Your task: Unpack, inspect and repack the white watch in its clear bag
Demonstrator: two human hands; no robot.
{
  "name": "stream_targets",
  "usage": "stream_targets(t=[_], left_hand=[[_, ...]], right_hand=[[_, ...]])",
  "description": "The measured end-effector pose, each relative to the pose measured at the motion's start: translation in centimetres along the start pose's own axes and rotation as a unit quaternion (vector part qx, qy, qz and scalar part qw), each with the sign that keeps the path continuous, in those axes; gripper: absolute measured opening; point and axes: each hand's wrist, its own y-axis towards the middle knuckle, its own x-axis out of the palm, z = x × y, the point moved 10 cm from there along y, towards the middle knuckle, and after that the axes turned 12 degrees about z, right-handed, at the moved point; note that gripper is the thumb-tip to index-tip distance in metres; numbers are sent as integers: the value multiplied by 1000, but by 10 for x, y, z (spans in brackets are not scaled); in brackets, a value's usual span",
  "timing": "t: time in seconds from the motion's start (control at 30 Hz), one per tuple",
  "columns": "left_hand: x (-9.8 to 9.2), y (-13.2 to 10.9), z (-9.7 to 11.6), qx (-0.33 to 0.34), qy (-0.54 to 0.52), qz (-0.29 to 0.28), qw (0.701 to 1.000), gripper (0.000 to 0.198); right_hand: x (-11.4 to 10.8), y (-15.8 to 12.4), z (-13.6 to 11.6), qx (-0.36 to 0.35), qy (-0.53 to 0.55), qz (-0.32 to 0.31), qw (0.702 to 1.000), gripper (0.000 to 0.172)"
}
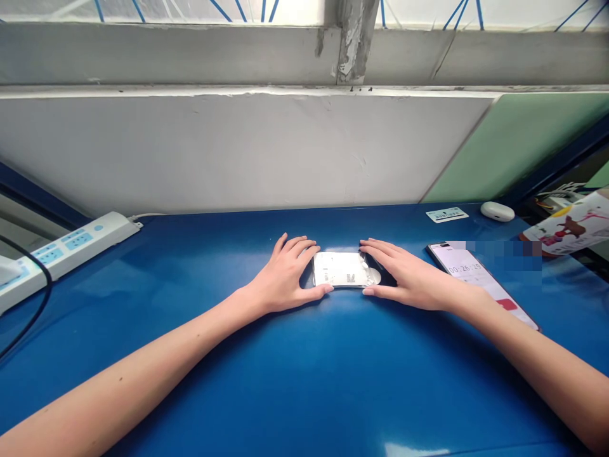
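A small flat white packet (339, 269) with dark printing and a square code lies on the blue table, its surface shiny like clear plastic. At its right end shows a pale round spot. My left hand (288, 273) holds the left end, thumb along the near edge and fingertips at the far corner. The right end is held likewise by my right hand (404, 274), with thumb near and fingers on the far side. Both palms stay clear of the packet's ends.
Right of my hands lies a phone (476, 273) with a running timer, partly under my right forearm. Behind it are a card (447, 214) and a white earbud case (497, 211). A printed box (575, 222) stands far right. A power strip (71, 247) and black cable (46, 295) lie left.
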Motion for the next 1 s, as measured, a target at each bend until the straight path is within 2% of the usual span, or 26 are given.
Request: stream_targets(t=[0.23, 0.4, 0.63, 0.8, 1.0], left_hand=[[-2, 0, 2, 4, -19, 6, 1000, 72], [1, -1, 4, 13, -26, -3, 1000, 72], [3, -1, 4, 16, -21, -18, 999, 65], [3, -1, 5, 24, -14, -21, 999, 66], [2, 0, 7, 33, -43, -17, 998, 56]], right_hand=[[3, 0, -4, 44, 29, 53, 997, 56], [9, -1, -20, 20, 28, 100, 994, 57], [2, 1, -22, 24, 26, 138, 990, 38], [5, 1, -22, 18, 20, 135, 991, 40], [7, 3, -22, 25, 14, 115, 993, 46]])
